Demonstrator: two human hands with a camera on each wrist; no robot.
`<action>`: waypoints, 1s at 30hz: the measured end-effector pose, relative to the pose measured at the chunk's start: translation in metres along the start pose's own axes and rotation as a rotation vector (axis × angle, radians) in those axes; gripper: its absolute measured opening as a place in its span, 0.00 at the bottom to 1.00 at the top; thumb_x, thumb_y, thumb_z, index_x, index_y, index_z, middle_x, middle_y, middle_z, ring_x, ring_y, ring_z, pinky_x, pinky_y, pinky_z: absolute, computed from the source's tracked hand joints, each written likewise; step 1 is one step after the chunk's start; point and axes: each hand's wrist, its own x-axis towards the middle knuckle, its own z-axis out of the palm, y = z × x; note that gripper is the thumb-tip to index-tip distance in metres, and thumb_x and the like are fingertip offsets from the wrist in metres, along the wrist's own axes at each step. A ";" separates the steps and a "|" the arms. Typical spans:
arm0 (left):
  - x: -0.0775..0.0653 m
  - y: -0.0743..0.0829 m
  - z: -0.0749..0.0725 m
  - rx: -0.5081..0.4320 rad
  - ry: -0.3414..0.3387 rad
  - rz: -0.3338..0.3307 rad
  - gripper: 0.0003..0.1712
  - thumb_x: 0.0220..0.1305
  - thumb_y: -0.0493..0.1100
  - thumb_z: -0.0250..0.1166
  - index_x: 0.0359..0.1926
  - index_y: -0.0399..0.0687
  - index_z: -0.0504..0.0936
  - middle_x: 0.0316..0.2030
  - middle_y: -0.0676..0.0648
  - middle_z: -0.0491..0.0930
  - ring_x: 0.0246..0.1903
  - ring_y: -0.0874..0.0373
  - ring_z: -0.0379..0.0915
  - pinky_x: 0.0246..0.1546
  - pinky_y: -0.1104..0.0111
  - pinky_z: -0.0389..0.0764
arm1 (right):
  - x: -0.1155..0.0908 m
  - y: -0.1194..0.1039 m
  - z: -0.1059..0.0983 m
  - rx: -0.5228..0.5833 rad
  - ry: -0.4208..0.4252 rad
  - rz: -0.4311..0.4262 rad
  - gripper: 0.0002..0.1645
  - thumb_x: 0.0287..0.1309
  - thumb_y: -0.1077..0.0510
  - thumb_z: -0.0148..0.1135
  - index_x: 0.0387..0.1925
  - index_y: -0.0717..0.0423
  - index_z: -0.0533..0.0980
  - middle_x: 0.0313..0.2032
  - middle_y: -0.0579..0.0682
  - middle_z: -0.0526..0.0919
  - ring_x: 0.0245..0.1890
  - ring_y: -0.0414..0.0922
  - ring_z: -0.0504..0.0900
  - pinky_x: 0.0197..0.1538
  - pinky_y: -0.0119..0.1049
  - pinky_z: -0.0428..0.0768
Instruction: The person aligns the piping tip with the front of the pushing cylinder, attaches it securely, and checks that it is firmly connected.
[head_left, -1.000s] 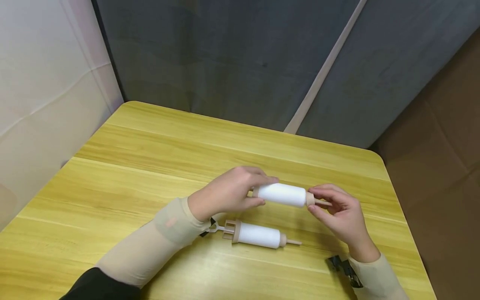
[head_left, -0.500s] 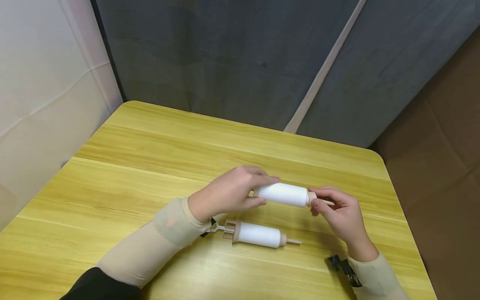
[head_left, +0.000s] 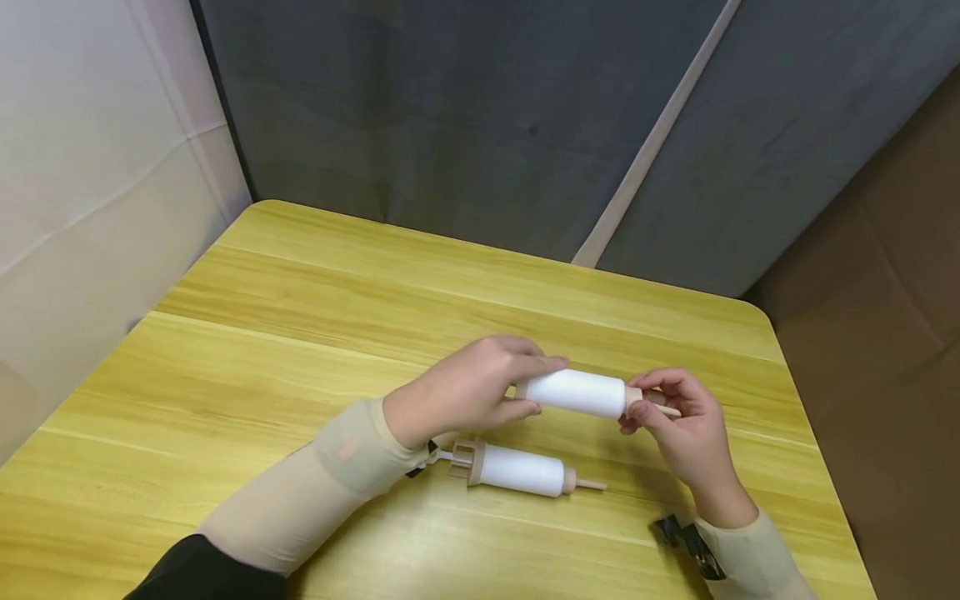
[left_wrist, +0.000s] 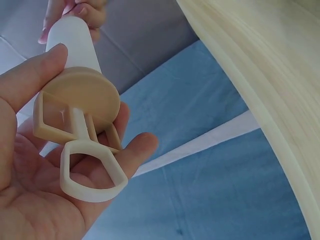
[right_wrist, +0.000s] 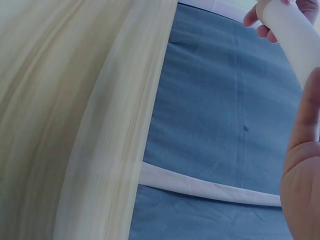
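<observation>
My left hand (head_left: 480, 383) grips the back end of a syringe (head_left: 576, 392) with a white barrel, held over the table. In the left wrist view its round beige flange (left_wrist: 85, 90) rests between thumb and fingers. A cream plunger ring (left_wrist: 94, 195) sticks out toward the palm. At the front end, my right hand (head_left: 686, 425) pinches the beige cap (head_left: 633, 400), and the thin nozzle (head_left: 667, 411) points right. A second, similar syringe (head_left: 521, 471) lies on the table below, nozzle to the right; its plunger end is partly covered by the left wrist.
The wood-grain table (head_left: 300, 275) has rounded far corners. A grey curtain (head_left: 450, 125) with a pale strip (head_left: 652, 146) hangs behind it. White cloth (head_left: 97, 167) stands on the left, a brown panel (head_left: 885, 275) on the right.
My right thumb and fingers have shifted round the beige cap. The held syringe and left hand have moved slightly to the right. The syringe on the table has stayed in place.
</observation>
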 end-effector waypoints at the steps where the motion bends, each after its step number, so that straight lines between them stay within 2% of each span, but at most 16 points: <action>1: 0.000 0.001 0.000 -0.003 0.000 -0.003 0.31 0.61 0.39 0.81 0.66 0.42 0.85 0.53 0.43 0.87 0.48 0.54 0.84 0.47 0.65 0.85 | 0.000 0.001 -0.001 0.026 -0.004 -0.018 0.11 0.70 0.74 0.64 0.47 0.81 0.73 0.46 0.55 0.87 0.32 0.45 0.90 0.32 0.36 0.88; 5: 0.002 0.000 0.000 -0.018 -0.009 -0.017 0.31 0.62 0.39 0.80 0.66 0.42 0.84 0.54 0.43 0.87 0.48 0.54 0.84 0.47 0.65 0.84 | 0.001 0.001 -0.003 0.080 -0.032 -0.064 0.13 0.70 0.72 0.64 0.47 0.82 0.74 0.50 0.59 0.86 0.33 0.45 0.90 0.33 0.36 0.88; 7: 0.002 -0.002 0.000 -0.031 -0.013 -0.035 0.31 0.63 0.39 0.80 0.66 0.42 0.84 0.55 0.43 0.87 0.48 0.54 0.84 0.47 0.66 0.84 | 0.002 0.000 -0.003 0.084 -0.047 -0.062 0.14 0.68 0.76 0.64 0.50 0.84 0.73 0.52 0.60 0.86 0.37 0.46 0.91 0.35 0.36 0.89; 11: 0.002 -0.007 0.000 -0.052 -0.020 -0.071 0.31 0.63 0.40 0.80 0.67 0.41 0.84 0.56 0.43 0.87 0.49 0.54 0.84 0.47 0.67 0.84 | 0.002 0.000 -0.004 0.059 -0.080 -0.037 0.23 0.58 0.86 0.63 0.56 0.86 0.71 0.57 0.61 0.83 0.47 0.49 0.90 0.42 0.39 0.89; 15: 0.003 -0.010 -0.002 -0.052 -0.031 -0.078 0.31 0.63 0.40 0.80 0.67 0.42 0.84 0.56 0.43 0.87 0.49 0.54 0.84 0.46 0.67 0.85 | 0.002 0.000 -0.004 -0.004 -0.085 -0.010 0.24 0.57 0.86 0.64 0.56 0.84 0.72 0.57 0.58 0.83 0.50 0.49 0.90 0.43 0.40 0.89; 20: 0.002 -0.009 -0.003 -0.047 -0.023 -0.066 0.31 0.62 0.39 0.80 0.66 0.42 0.84 0.56 0.42 0.87 0.50 0.53 0.85 0.46 0.66 0.85 | 0.001 -0.001 -0.007 -0.085 -0.050 0.028 0.21 0.59 0.83 0.67 0.54 0.82 0.76 0.55 0.51 0.86 0.47 0.45 0.91 0.39 0.37 0.89; 23: 0.002 -0.008 -0.003 -0.044 -0.015 -0.057 0.31 0.62 0.39 0.80 0.66 0.42 0.84 0.56 0.43 0.87 0.50 0.53 0.85 0.47 0.66 0.85 | 0.002 -0.002 -0.007 -0.110 -0.021 0.051 0.18 0.60 0.81 0.68 0.52 0.82 0.78 0.52 0.48 0.88 0.41 0.42 0.91 0.35 0.34 0.88; 30: 0.002 -0.005 -0.002 -0.015 -0.002 -0.035 0.32 0.62 0.40 0.81 0.66 0.42 0.85 0.55 0.43 0.87 0.50 0.53 0.84 0.49 0.65 0.85 | 0.004 -0.002 -0.005 -0.090 0.029 0.049 0.13 0.62 0.82 0.64 0.48 0.76 0.83 0.42 0.52 0.91 0.26 0.40 0.86 0.29 0.31 0.85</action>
